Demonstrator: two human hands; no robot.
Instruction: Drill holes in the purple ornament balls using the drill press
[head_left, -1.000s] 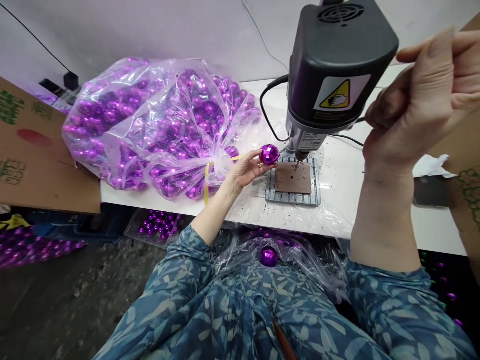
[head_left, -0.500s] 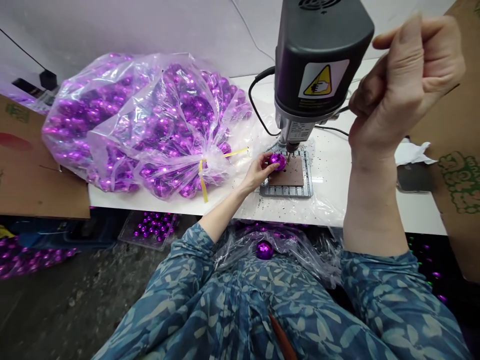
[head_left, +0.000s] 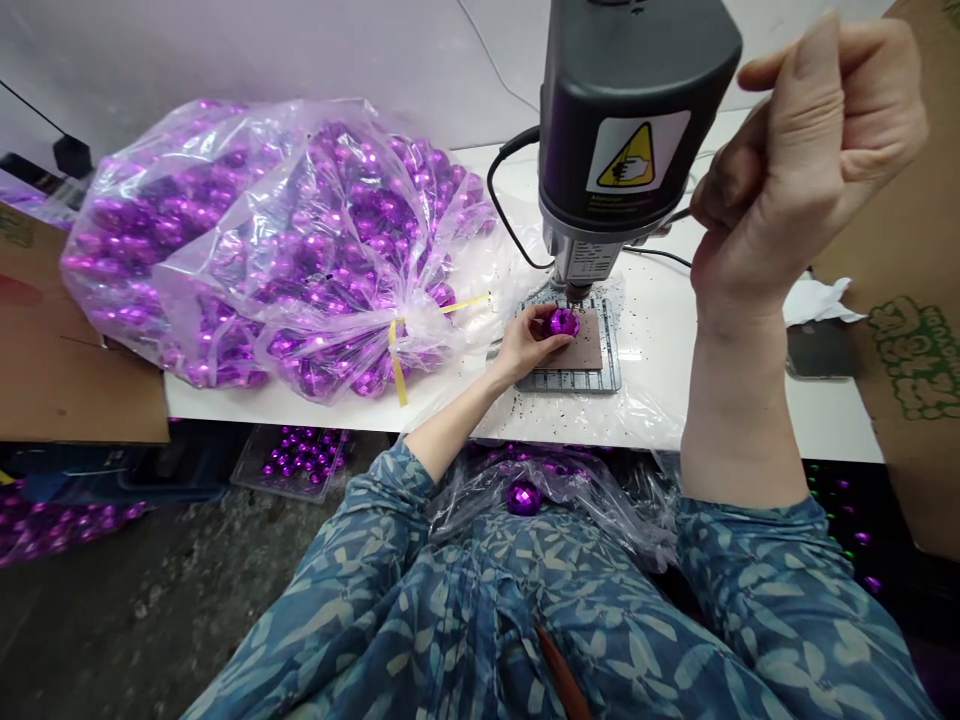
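Observation:
A shiny purple mirrored ball (head_left: pixel 564 322) is gripped between the thumb and fingers of my left hand (head_left: pixel 526 343). It rests over a brown board (head_left: pixel 582 352) on the slotted metal base (head_left: pixel 611 376), directly below the chuck (head_left: pixel 578 293) of a black drill press (head_left: pixel 637 110). My right hand (head_left: pixel 814 160) is raised beside the machine, fingers curled round the drill press handle. Most of that handle is hidden in my fist; a thin dark rod shows between it and the machine. Another purple ball (head_left: pixel 523 497) lies on clear plastic at my lap.
A tied clear bag (head_left: pixel 300 250) full of purple balls lies left on the white table (head_left: pixel 660 375). Cardboard boxes (head_left: pixel 75 350) flank both sides. Below left is a clear bin (head_left: pixel 304 460) of small balls. A phone (head_left: pixel 820 352) and tissue (head_left: pixel 817 300) lie right. Dark shavings dot the tabletop.
My left hand has shifted the purple ball slightly to the right, in under the chuck. The right hand keeps its grip at nearly the same height. The whole view has moved a little.

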